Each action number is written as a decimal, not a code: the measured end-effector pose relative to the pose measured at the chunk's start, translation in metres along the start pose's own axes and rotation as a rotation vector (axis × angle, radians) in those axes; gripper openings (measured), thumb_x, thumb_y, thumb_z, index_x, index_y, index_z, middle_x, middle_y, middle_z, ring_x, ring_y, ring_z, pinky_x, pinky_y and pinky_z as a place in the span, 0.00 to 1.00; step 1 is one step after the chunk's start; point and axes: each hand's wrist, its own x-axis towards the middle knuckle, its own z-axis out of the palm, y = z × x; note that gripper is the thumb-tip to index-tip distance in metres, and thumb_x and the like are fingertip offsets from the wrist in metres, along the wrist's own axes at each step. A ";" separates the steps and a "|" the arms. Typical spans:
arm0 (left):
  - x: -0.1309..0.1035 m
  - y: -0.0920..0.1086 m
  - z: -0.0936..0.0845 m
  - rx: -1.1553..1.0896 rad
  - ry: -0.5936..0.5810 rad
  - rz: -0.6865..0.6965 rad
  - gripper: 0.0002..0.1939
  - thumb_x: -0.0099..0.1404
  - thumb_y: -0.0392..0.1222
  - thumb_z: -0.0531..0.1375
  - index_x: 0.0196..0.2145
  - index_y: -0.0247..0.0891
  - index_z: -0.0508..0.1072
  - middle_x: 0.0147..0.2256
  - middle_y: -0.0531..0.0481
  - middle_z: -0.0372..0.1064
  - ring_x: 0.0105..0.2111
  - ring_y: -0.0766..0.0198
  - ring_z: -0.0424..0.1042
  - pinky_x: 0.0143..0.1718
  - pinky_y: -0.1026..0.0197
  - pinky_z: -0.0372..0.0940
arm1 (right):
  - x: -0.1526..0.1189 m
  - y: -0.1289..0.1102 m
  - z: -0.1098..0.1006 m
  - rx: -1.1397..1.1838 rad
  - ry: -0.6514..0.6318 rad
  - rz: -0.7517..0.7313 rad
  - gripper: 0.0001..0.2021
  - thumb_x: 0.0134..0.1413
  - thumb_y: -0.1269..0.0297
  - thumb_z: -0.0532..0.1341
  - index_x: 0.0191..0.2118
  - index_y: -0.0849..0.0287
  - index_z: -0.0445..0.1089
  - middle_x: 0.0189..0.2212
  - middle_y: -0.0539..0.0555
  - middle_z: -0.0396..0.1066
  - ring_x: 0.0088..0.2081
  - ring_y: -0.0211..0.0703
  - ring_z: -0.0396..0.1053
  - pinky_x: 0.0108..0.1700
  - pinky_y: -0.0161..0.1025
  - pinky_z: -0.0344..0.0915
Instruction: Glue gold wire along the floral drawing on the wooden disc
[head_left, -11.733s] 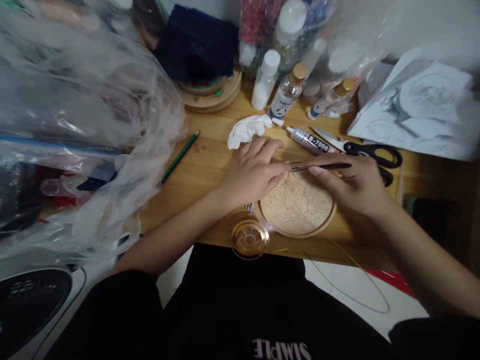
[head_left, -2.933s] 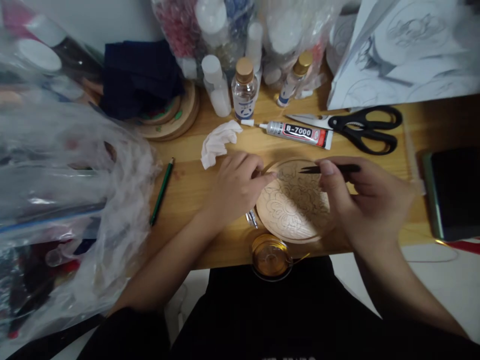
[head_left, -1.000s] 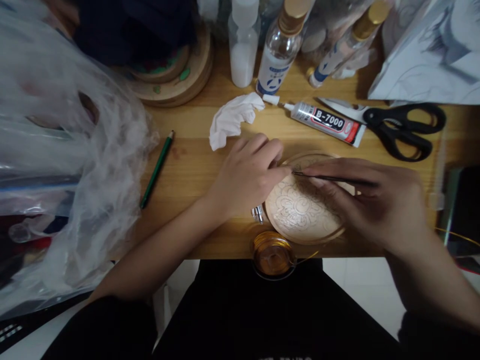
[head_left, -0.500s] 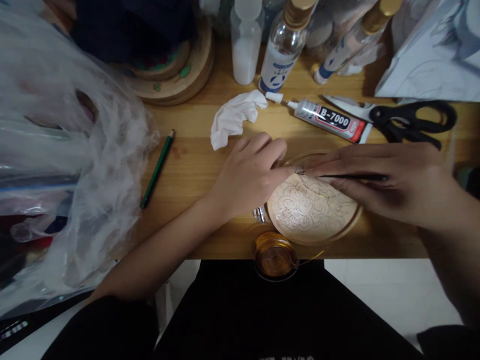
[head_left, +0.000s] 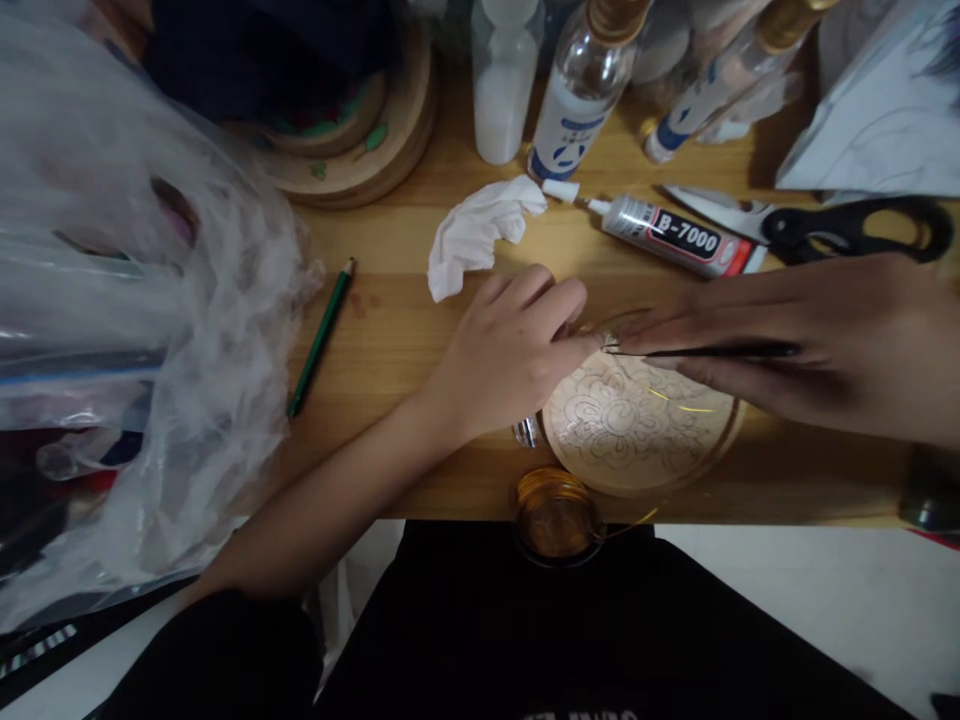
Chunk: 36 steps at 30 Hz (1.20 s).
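A round wooden disc (head_left: 615, 430) with a flower pattern drawn on it lies near the table's front edge. At its upper left rim, my left hand (head_left: 514, 350) rests with curled fingers, the fingertips touching the rim area; anything pinched there is hidden. From the right, my right hand (head_left: 817, 340) grips slim dark tweezers (head_left: 720, 350), whose tips meet the left fingertips. A short gold wire (head_left: 679, 402) shows on the disc below the tweezers. Just in front, a spool of gold wire (head_left: 555, 510) overhangs the table edge with a loose end sticking out.
Behind the hands lie a crumpled tissue (head_left: 480, 235), a B-7000 glue tube (head_left: 682, 235) and black-handled scissors (head_left: 855, 225). Bottles (head_left: 577, 100) stand at the back. A green pencil (head_left: 321, 338) lies left, beside a large plastic bag (head_left: 210, 330).
The view has shifted slightly, so most things sit a little farther right. My right hand has moved a bit right, and more of the gold wire on the disc shows. Both hands keep their grip.
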 end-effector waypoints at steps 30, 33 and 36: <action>0.003 -0.001 -0.003 -0.144 -0.097 -0.071 0.16 0.76 0.43 0.50 0.37 0.44 0.76 0.38 0.50 0.65 0.44 0.57 0.65 0.44 0.48 0.60 | 0.033 0.005 -0.013 0.073 -0.194 0.278 0.15 0.52 0.44 0.59 0.31 0.45 0.78 0.32 0.31 0.79 0.34 0.22 0.78 0.40 0.25 0.71; 0.003 -0.001 -0.004 -0.144 -0.094 -0.073 0.16 0.76 0.44 0.50 0.37 0.44 0.75 0.38 0.50 0.66 0.45 0.57 0.66 0.44 0.48 0.61 | 0.039 0.005 -0.013 0.194 -0.159 0.511 0.06 0.45 0.55 0.68 0.26 0.50 0.77 0.28 0.34 0.79 0.32 0.27 0.78 0.45 0.32 0.73; 0.004 0.000 -0.005 -0.120 -0.105 -0.080 0.16 0.76 0.44 0.49 0.38 0.44 0.76 0.38 0.50 0.67 0.45 0.57 0.67 0.44 0.49 0.62 | 0.040 0.010 -0.013 0.170 -0.217 0.340 0.08 0.41 0.52 0.69 0.28 0.47 0.78 0.31 0.33 0.79 0.34 0.28 0.78 0.43 0.32 0.73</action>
